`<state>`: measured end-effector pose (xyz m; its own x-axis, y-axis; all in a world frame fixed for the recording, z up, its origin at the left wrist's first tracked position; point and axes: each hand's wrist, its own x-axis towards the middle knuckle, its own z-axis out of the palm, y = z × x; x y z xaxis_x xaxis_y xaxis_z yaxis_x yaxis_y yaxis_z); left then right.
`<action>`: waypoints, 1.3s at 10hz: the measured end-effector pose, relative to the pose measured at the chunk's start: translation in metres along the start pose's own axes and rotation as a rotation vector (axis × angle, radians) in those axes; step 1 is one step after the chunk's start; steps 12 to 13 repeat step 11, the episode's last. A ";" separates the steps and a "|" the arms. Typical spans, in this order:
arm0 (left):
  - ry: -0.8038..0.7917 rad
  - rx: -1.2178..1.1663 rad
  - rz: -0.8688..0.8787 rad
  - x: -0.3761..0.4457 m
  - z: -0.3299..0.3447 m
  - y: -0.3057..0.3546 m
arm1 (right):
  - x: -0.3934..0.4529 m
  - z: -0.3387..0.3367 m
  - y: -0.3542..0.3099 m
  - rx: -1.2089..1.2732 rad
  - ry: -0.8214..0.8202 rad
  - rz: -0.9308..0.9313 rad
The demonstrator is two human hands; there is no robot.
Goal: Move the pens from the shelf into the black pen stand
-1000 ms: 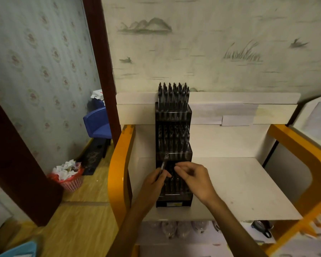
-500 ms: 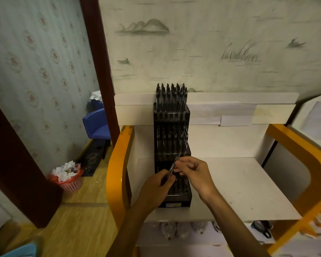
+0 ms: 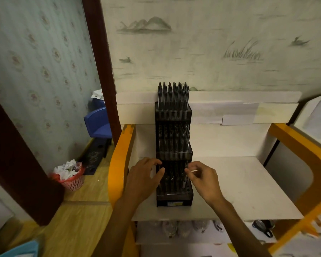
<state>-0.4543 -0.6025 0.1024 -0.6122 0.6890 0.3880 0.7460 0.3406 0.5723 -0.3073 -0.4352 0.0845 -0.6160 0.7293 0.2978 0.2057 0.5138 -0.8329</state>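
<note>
A black three-tier pen stand (image 3: 173, 153) stands upright on the white shelf (image 3: 239, 184), against its back panel. Dark pens (image 3: 172, 95) fill the top tier, and more pens stand in the middle and lowest tiers. My right hand (image 3: 202, 179) is at the right edge of the lowest tier, its thumb and forefinger pinching the top of a pen (image 3: 186, 165) that stands in that tier. My left hand (image 3: 145, 179) sits by the stand's left edge with relaxed fingers and holds nothing. No loose pens are visible on the shelf surface.
Curved orange frame arms (image 3: 119, 164) flank the shelf on both sides. A lower shelf holds clear packets (image 3: 174, 229) and a dark object (image 3: 263, 227). On the floor at the left are a red basket of paper scraps (image 3: 70, 177) and a blue chair (image 3: 98, 125).
The pen that my left hand held has passed to my right hand, which has carried it to the lowest tier's right side. My left hand has let go and moved to the stand's left edge.
</note>
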 end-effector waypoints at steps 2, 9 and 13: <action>0.004 -0.004 0.013 -0.001 -0.002 -0.003 | -0.005 0.009 0.011 -0.095 -0.033 -0.019; -0.049 -0.027 0.075 0.008 -0.023 -0.005 | -0.016 0.018 0.022 -0.347 -0.182 0.038; -0.052 0.043 0.140 0.022 -0.043 0.005 | -0.010 -0.006 0.003 -0.459 -0.167 0.016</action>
